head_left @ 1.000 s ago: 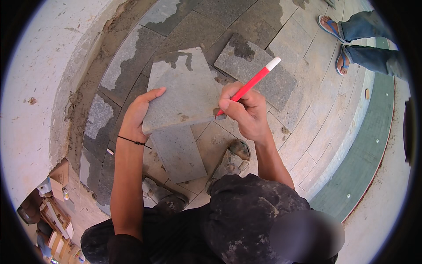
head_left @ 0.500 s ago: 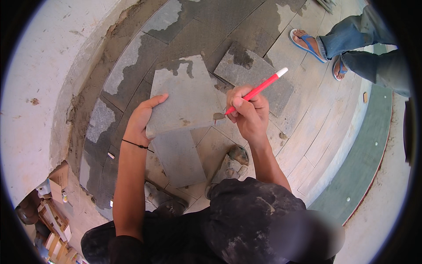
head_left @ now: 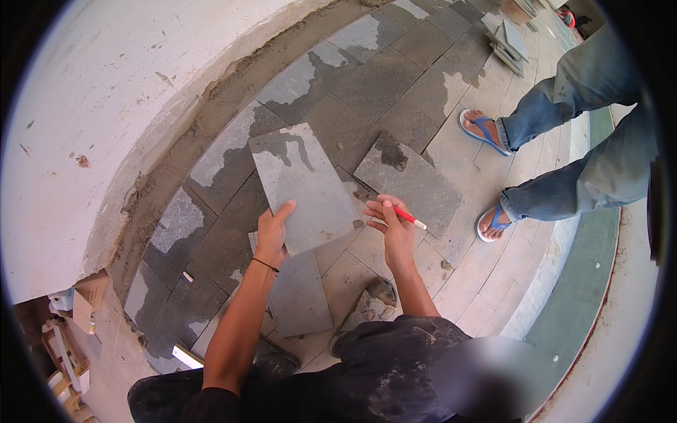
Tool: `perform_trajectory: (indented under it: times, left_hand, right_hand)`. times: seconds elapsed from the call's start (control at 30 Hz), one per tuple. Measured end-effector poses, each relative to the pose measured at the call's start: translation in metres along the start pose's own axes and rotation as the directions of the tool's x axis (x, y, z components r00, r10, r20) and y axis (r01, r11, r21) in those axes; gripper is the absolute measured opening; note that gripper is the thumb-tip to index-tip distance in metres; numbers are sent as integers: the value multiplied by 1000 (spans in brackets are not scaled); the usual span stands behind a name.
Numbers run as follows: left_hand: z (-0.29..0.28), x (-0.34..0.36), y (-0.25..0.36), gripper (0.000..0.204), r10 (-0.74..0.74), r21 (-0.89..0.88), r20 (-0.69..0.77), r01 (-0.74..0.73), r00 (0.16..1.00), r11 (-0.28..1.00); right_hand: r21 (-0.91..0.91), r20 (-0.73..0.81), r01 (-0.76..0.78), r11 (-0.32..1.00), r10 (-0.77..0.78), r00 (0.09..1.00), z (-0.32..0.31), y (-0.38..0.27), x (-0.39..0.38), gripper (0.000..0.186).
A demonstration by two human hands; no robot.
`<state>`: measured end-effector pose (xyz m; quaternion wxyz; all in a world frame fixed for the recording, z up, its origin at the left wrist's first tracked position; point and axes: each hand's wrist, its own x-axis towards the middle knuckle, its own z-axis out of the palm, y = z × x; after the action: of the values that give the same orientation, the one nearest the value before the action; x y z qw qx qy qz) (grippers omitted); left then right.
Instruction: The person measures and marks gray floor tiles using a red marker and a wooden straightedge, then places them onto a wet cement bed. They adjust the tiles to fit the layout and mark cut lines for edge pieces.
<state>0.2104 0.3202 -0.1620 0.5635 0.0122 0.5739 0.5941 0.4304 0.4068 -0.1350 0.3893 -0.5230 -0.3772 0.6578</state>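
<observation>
Paved floor [head_left: 486, 282] with one grey slab [head_left: 303, 183] in hand, not yet laid.

Jointed paving covers most of the visible floor and appears done; a bare, rough strip [head_left: 169, 190] along the white wall [head_left: 106, 141] appears left over. The grey slab is held between the two hands; a flat slab [head_left: 416, 183] lies just beyond the right, and a lower slab [head_left: 296, 296] lies toward the feet. The left hand [head_left: 273, 229] has its grip clamped on the grey slab's left edge, thumb on top. The right hand [head_left: 393, 229], fingers spread beside the slab's right corner, has its grip loosely around a red marker [head_left: 409, 217]. Marking seems unfinished, though any drawn line is too small to tell.
</observation>
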Motion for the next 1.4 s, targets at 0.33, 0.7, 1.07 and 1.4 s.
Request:
perform_trajectory:
  times: [0.33,0.7,1.07,1.4]
  left_hand:
    - [14,-5,-59,42,-101,-149,11,101,995,984]
    - [48,-25,-84,51,-145,259,-197,194,970,946]
    - [-16,-7,49,43,-332,778,113,125,936,616]
    - [-202,-86,188,35,93,994,-68,61,993,86]
  right_hand:
    - [48,1,-201,978,201,979,-23,40,12,30]
    - [116,-120,-199,973,213,970,-49,59,29,33]
    - [32,-92,-207,978,209,973,-47,66,42,35]
    - [-59,-94,-96,994,90,991,-65,63,43,42]
